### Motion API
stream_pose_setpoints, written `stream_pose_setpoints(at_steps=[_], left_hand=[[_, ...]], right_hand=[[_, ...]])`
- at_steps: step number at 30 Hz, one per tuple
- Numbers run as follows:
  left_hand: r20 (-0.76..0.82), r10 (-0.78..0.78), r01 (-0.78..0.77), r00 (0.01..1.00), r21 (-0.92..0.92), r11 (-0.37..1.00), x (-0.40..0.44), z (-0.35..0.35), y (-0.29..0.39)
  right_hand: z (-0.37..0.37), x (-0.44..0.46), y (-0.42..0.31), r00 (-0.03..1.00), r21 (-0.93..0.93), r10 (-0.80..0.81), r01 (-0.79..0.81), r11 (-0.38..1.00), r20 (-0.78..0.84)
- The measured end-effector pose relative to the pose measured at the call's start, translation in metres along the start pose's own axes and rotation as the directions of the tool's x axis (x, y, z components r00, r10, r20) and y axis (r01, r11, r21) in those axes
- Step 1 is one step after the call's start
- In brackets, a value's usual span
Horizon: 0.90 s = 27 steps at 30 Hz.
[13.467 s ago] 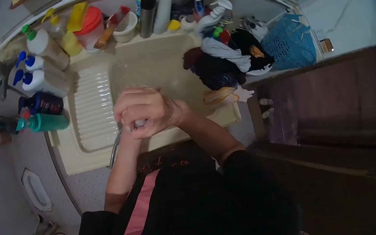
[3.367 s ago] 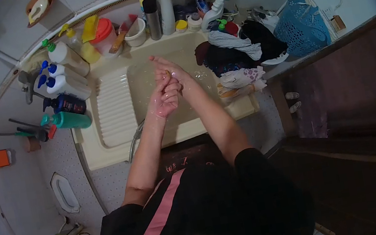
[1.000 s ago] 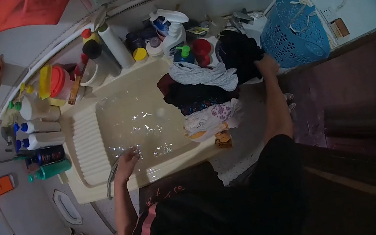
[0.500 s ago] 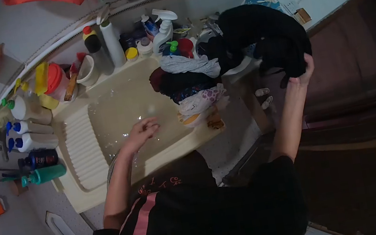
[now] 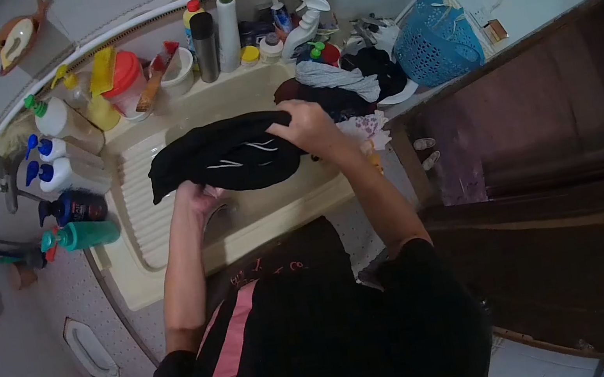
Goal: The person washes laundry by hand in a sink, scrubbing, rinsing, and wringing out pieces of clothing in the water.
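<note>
A black garment (image 5: 202,154) with white marks, perhaps drawstrings, is stretched over the cream sink (image 5: 289,208). My right hand (image 5: 310,129) grips its right end, with the thumb on top. At its lower left edge my left hand (image 5: 197,197) holds the cloth from below; the fingers are partly hidden under it. To the right of my right hand, a pile of clothes lies on the sink's edge: a grey cloth (image 5: 338,78), dark pieces and a white floral piece (image 5: 367,127).
Bottles, including a white spray bottle (image 5: 306,26) and a green bottle (image 5: 84,235), line the sink's back and left sides. A red-lidded tub (image 5: 126,90) and a brush (image 5: 151,92) stand behind. A blue basket (image 5: 436,45) sits at the back right.
My right hand has brought the black garment from the far right, by the basket, leftward over the sink. My left hand has come to its lower edge and taken hold. The blue basket is now uncovered.
</note>
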<state>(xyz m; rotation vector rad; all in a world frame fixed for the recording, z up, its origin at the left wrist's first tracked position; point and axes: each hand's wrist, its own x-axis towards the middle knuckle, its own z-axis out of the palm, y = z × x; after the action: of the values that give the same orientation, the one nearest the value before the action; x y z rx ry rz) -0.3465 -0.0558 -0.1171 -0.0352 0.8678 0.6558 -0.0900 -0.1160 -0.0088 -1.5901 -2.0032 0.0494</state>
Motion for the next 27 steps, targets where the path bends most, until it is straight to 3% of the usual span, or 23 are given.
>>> stream_pose_setpoints(at_steps=[1, 2, 3, 4, 5, 7, 8, 9, 10, 11, 13, 14, 16, 18, 20, 21, 23, 25, 27], left_hand=[[-0.006, 0.008, -0.008, 1.0, -0.012, 1.0, 0.019, -0.022, 0.001], [-0.035, 0.141, -0.122, 0.989, 0.336, 0.934, 0.041, -0.045, 0.004], [-0.036, 0.276, -0.189, 0.96, 0.646, 0.74, 0.048, -0.064, 0.01], [-0.021, 0.398, -0.227, 0.917, 0.792, 0.567, 0.042, -0.073, 0.015], [-0.02, 0.421, -0.215, 0.907, 0.837, 0.503, 0.017, -0.053, 0.017], [0.149, 0.64, -0.298, 0.754, 0.946, 0.13, 0.07, -0.109, 0.031], [0.229, 0.725, -0.269, 0.649, 0.961, -0.062, 0.097, -0.135, 0.038], [-0.051, 0.795, -0.02, 0.604, 0.997, 0.078, 0.051, -0.085, 0.044], [0.025, 0.827, -0.046, 0.562, 0.999, 0.002, 0.038, -0.075, 0.053], [0.009, 0.827, -0.029, 0.562, 1.0, 0.009, 0.033, -0.065, 0.055], [-0.032, 0.956, -0.172, 0.292, 0.981, 0.085, 0.033, -0.045, 0.05], [-0.144, 0.861, 0.001, 0.488, 0.986, 0.164, 0.039, -0.039, 0.046], [-0.048, 0.757, 0.097, 0.652, 0.995, -0.02, 0.082, -0.051, 0.023], [0.152, 0.786, 0.037, 0.599, 0.976, -0.217, 0.099, -0.044, -0.017], [0.242, 0.568, 0.004, 0.787, 0.918, -0.396, 0.1, -0.027, -0.033], [0.212, 0.454, 0.099, 0.865, 0.816, -0.569, 0.106, -0.025, -0.037], [0.121, 0.353, 0.209, 0.928, 0.615, -0.76, 0.115, -0.023, -0.036], [0.182, 0.375, 0.224, 0.909, 0.546, -0.807, 0.135, -0.051, -0.041], [0.14, 0.407, 0.226, 0.902, 0.652, -0.724, 0.162, -0.079, -0.042]], right_hand=[[-0.001, 0.01, -0.012, 0.875, 0.173, 0.333, -0.41, 0.896, 0.351], [0.017, 0.009, 0.004, 0.879, 0.181, 0.312, -0.394, 0.901, 0.361], [0.052, 0.003, 0.029, 0.824, 0.048, 0.357, -0.418, 0.907, 0.441], [0.076, 0.001, 0.041, 0.759, -0.083, 0.398, -0.418, 0.905, 0.515], [0.058, 0.008, 0.019, 0.799, 0.017, 0.368, -0.427, 0.904, 0.475], [0.089, -0.008, 0.057, 0.777, -0.045, 0.355, -0.39, 0.92, 0.52], [0.097, -0.008, 0.058, 0.767, -0.076, 0.359, -0.379, 0.922, 0.533], [0.106, -0.009, 0.06, 0.756, -0.107, 0.362, -0.366, 0.924, 0.545], [0.092, -0.005, 0.046, 0.725, -0.036, 0.517, -0.565, 0.824, 0.456], [0.085, -0.006, 0.04, 0.646, 0.049, 0.666, -0.73, 0.681, 0.373], [0.116, -0.036, 0.056, 0.683, -0.003, 0.625, -0.674, 0.739, 0.379], [0.131, -0.046, 0.064, 0.724, -0.052, 0.582, -0.609, 0.791, 0.372], [0.153, -0.047, 0.055, 0.657, -0.139, 0.6, -0.614, 0.777, 0.456], [0.166, -0.036, 0.037, 0.563, -0.308, 0.5, -0.405, 0.861, 0.658], [0.196, -0.04, 0.035, 0.424, -0.275, 0.423, -0.367, 0.889, 0.801], [0.212, -0.045, 0.037, 0.423, -0.341, 0.434, -0.28, 0.898, 0.796], [0.23, -0.055, 0.05, 0.443, -0.338, 0.425, -0.264, 0.903, 0.789], [0.242, -0.059, 0.061, 0.51, -0.287, 0.384, -0.261, 0.922, 0.77], [0.274, -0.069, 0.079, 0.518, -0.246, 0.366, -0.287, 0.926, 0.773]])
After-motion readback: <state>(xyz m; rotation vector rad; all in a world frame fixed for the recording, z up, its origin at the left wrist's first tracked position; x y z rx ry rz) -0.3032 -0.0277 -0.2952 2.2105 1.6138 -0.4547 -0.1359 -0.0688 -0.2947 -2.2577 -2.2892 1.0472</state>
